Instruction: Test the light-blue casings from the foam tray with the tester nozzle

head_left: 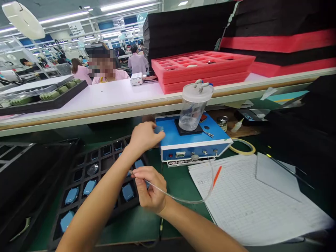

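Bare forearms (98,197) reach in from the lower edge over a green bench (174,175). The right hand (151,187) pinches the tip of a clear tube (183,201), which loops back to the front of a blue box (181,140). The left hand (144,138) is bent at the box's left corner, a pale blue piece (159,129) by its fingers; whether it grips that, I cannot tell. Under the arms lies a black tray (107,163), blue cases (128,191) in several compartments. A lidded clear canister (193,108) stands on the box; to its right are a jar (222,120) and a tape roll (252,148). Gridded sheets (244,189) cover the bench's right side, an orange pen (217,176) near their left edge. Above runs a white-topped shelf (110,94) with red foam trays (202,71), black foam (183,31) and a white device (136,78). Beyond it a co-worker in pink (120,74) faces this way, and others occupy the long room under strip lights (126,5).
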{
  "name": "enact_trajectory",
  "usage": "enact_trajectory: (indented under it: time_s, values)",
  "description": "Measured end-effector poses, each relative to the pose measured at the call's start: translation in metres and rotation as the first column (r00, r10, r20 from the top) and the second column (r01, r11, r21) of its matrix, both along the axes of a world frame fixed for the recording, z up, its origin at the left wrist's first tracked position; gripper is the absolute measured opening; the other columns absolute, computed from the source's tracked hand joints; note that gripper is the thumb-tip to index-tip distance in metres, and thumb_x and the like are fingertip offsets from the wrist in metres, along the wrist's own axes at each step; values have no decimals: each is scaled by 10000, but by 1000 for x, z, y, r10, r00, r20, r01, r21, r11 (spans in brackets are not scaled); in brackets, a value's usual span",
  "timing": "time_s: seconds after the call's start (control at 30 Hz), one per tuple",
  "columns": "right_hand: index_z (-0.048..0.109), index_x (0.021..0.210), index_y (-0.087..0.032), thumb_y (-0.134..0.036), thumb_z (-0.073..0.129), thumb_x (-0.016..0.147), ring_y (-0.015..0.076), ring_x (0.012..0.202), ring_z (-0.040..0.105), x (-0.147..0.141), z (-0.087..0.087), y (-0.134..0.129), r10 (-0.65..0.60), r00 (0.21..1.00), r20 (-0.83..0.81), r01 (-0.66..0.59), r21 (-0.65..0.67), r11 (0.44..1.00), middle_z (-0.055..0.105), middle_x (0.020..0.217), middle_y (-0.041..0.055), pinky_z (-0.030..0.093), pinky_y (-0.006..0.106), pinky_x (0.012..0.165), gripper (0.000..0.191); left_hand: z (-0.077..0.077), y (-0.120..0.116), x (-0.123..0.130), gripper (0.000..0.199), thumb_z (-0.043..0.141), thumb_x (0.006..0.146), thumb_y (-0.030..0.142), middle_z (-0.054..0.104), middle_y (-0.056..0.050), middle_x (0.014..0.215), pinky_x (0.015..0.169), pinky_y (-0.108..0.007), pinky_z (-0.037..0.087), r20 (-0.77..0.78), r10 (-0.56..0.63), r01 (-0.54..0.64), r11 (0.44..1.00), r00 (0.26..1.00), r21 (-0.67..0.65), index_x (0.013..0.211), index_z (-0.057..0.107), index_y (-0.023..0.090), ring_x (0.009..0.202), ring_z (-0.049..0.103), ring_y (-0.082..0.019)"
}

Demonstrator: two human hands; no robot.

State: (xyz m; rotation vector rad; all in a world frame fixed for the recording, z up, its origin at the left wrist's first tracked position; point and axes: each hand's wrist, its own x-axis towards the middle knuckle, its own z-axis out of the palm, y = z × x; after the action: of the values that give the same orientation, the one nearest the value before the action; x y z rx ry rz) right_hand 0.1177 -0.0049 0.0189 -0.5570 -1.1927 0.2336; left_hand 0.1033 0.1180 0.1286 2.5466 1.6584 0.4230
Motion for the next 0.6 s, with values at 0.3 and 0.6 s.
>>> enact_trajectory:
  time_s: [0.3,0.6]
  values:
    - [663,1078,-255,-145,539,967,214,836,691,16,-9,-3,-139,990,-16,136,-111,984,682,943,61,613,370,666,200,-6,-12,50,293,665,817,316,769,-234,969,783,-414,552,-117,-176,177,984,977,-3,971,784,97,987,729,-371]
    - [677,1094,-250,-113,556,985,195,819,710,8,-11,-4,-40,997,-67,29,-161,987,655,975,54,654,379,664,213,-26,-42,-90,222,619,926,375,736,-119,1021,919,-448,521,141,224,-232,972,964,43,959,742,194,1048,685,-323]
